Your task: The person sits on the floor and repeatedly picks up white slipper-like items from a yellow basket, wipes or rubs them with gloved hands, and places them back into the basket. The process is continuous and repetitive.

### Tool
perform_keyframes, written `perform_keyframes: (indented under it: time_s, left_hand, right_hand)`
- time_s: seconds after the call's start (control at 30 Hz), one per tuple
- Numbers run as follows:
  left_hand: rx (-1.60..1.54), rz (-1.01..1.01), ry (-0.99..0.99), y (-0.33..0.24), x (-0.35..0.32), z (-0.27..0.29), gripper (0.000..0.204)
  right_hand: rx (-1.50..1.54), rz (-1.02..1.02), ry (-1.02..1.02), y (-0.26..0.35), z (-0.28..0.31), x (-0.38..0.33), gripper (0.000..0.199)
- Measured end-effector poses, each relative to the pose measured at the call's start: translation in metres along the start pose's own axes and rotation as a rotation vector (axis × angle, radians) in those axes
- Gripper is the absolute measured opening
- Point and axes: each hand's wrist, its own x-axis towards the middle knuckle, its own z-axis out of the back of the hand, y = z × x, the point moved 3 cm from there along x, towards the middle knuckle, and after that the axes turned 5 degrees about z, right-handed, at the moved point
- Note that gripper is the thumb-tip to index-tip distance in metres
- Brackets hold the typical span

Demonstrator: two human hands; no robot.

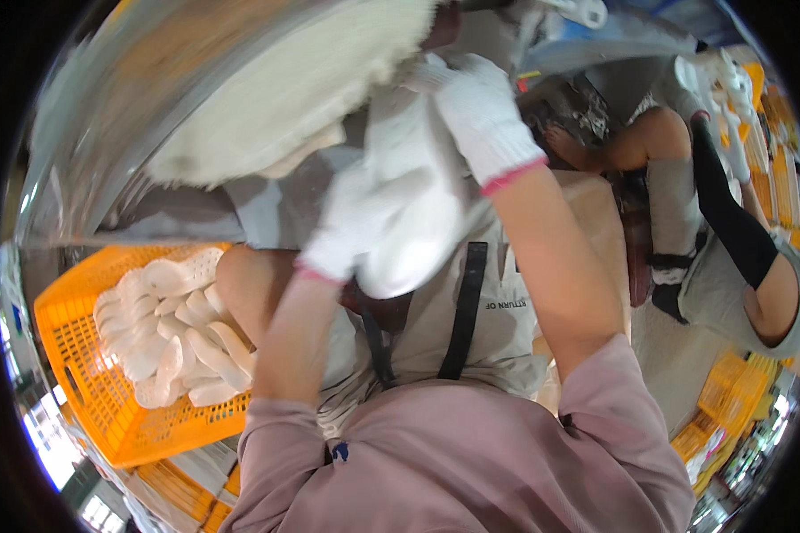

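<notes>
Your gloved left hand (351, 222) and right hand (482, 115) both grip a white sole (409, 222) at the buffing wheel (284, 80). Left of them, the orange crate (80, 373) holds many soles; work looks ongoing.

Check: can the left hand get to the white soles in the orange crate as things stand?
Probably yes, once freed. The left hand is up at the white sole, which both hands hold. The orange crate sits open-topped at the person's left, white soles exposed, with nothing covering them.

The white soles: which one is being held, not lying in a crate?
The sole gripped between both gloved hands, left hand and right hand; the others lie piled in the orange crate.
</notes>
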Motion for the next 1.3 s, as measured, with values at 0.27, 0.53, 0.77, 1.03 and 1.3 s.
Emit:
perform_keyframes:
  time_s: [0.27,0.53,0.77,1.03,1.3]
  left_hand:
    - [-0.905,0.123,0.353,-0.005,0.043,-0.047,0.03]
    - [-1.684,-0.019,0.265,0.019,0.002,-0.002,0.073]
    - [-1.407,0.099,-0.089,0.05,0.042,0.012,0.039]
    - [-0.536,-0.449,-0.326,0.029,0.008,0.002,0.038]
    - [-1.245,-0.069,0.075,0.029,0.033,0.02,0.056]
  right_hand:
    - [-1.037,0.776,0.297,0.016,0.017,-0.128,0.061]
    - [-0.643,0.767,0.225,0.04,-0.05,-0.162,0.042]
    - [-0.51,0.603,0.183,0.05,-0.063,-0.137,0.023]
    - [-0.409,0.551,0.225,0.048,-0.084,-0.093,0.031]
    - [-0.038,0.057,0.719,0.072,-0.077,-0.106,0.061]
